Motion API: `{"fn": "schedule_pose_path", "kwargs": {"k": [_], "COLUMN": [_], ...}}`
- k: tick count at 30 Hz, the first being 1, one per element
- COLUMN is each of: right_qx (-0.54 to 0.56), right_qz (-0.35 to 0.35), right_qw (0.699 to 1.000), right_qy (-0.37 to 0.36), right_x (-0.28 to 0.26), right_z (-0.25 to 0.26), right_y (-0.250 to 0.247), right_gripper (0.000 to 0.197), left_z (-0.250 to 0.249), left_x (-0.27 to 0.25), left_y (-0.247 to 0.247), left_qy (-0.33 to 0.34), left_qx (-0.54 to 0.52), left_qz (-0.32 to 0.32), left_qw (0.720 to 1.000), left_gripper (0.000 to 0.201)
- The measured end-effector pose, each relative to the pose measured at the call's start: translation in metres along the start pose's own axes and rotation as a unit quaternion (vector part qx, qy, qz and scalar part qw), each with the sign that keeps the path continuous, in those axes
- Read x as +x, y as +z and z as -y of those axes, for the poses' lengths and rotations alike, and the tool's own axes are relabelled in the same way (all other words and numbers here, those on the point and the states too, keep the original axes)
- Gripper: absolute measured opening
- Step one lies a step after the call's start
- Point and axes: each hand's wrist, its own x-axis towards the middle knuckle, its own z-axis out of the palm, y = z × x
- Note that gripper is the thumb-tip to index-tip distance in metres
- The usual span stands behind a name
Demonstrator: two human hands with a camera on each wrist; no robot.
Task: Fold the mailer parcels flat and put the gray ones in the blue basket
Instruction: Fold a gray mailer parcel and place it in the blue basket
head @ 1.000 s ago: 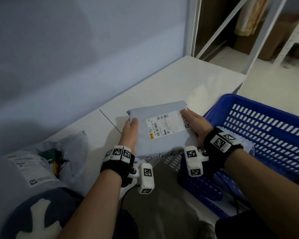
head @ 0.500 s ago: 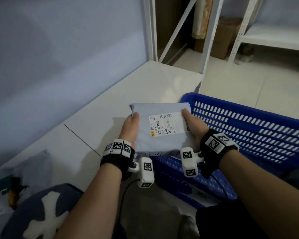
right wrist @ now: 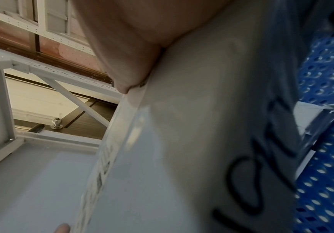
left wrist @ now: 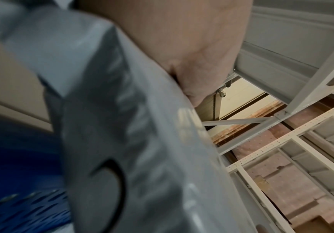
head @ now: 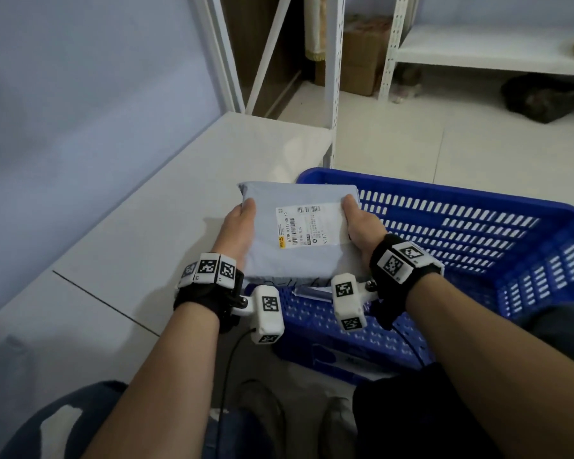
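- White bench (head: 153, 226) is lying left of the hands; blue basket (head: 478, 207) is sitting to their right.
- Left hand (head: 239, 226) and right hand (head: 362, 226) are both gripping the folded gray mailer parcel (head: 295, 236) by opposite edges, hovering over the basket's near corner.
- Folding looks done; dropping it in is remaining.

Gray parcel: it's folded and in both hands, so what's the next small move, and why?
Probably carry it a little further right and lower it into the blue basket. The gray parcel is folded flat, the left hand and right hand grip its side edges, and it hangs over the basket's near-left corner, not inside.
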Motion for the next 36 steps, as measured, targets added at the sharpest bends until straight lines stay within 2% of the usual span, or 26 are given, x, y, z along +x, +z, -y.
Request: {"fn": "schedule_pose_path", "kwargs": {"k": [5, 10, 12, 14, 20, 23, 27, 32, 36], "right_qx": [-0.022, -0.023, -0.019, -0.017, -0.029, -0.026, -0.038, -0.018, -0.035], "right_qz": [-0.05, -0.108, -0.109, -0.109, -0.085, -0.069, -0.053, -0.05, -0.039], "right_qw": [0.998, 0.994, 0.993, 0.993, 0.994, 0.994, 0.991, 0.986, 0.979], "right_qy": [0.001, 0.02, 0.029, 0.035, 0.06, 0.082, 0.113, 0.16, 0.199], "right_x": [-0.008, -0.018, -0.018, -0.017, 0.004, 0.021, 0.048, 0.074, 0.09], "right_z": [-0.003, -0.005, -0.004, -0.005, -0.029, -0.044, -0.067, -0.101, -0.128], "right_y": [-0.025, -0.054, -0.061, -0.064, -0.061, -0.06, -0.062, -0.067, -0.067], "right_gripper": [0.049, 0.069, 0.071, 0.065, 0.06, 0.065, 0.068, 0.083, 0.089], "left_z": [0.002, -0.007, -0.004, 0.005, 0.016, 0.023, 0.032, 0.053, 0.079], "left_x": [0.004, 0.016, 0.022, 0.026, 0.027, 0.03, 0.037, 0.06, 0.073], "left_y": [0.025, 0.054, 0.062, 0.065, 0.07, 0.075, 0.087, 0.11, 0.121], "left_qy": [-0.005, 0.017, 0.023, 0.018, -0.008, -0.036, -0.093, -0.138, -0.206], "left_qx": [-0.001, 0.024, 0.033, 0.037, 0.06, 0.082, 0.092, 0.136, 0.158], "left_qz": [0.051, 0.105, 0.115, 0.114, 0.1, 0.087, 0.103, 0.139, 0.18], "left_qw": [0.999, 0.994, 0.993, 0.993, 0.993, 0.992, 0.986, 0.971, 0.949], "left_gripper": [0.037, 0.053, 0.059, 0.063, 0.058, 0.055, 0.034, 0.035, 0.031]}}
